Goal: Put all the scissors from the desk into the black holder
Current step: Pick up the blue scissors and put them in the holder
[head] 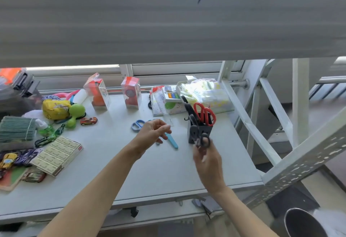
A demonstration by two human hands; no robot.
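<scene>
From the head view, your right hand (207,159) pinches black-handled scissors (203,140) just in front of the black holder (199,133), which holds red scissors (205,114). Your left hand (151,133) hovers loosely curled, holding nothing, over blue scissors (137,125) on the desk (149,171).

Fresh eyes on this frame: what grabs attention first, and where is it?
The red-handled scissors stand out, upright in the black holder at the desk's right side. Just in front, the right hand holds black scissors, blurred, beside the holder. The left hand hovers mid-desk over the blue scissors, which lie flat.
</scene>
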